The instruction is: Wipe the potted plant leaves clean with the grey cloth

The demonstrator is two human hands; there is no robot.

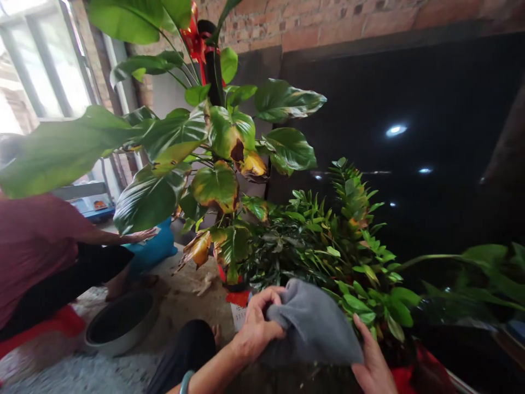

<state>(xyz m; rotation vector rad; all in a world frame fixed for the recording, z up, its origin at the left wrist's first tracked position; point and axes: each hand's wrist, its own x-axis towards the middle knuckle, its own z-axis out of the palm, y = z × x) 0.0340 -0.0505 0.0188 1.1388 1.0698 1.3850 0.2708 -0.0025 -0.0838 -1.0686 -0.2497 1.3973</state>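
A grey cloth is stretched between my two hands in front of the plants. My left hand pinches its bunched left end, thumb and fingers closed. At the cloth's lower right corner, my right hand grips the edge, with one finger pointing upward beside the leaves. Just beyond the cloth grows a bushy plant with small glossy leaves. Behind and to the left rises a tall plant with broad leaves, some brown and yellow at their edges.
To the left sits a person in a dark pink shirt, one hand over a blue bag. A round basin stands on the floor. Dark shiny panels line the brick wall. A red bow tops the tall plant's pole.
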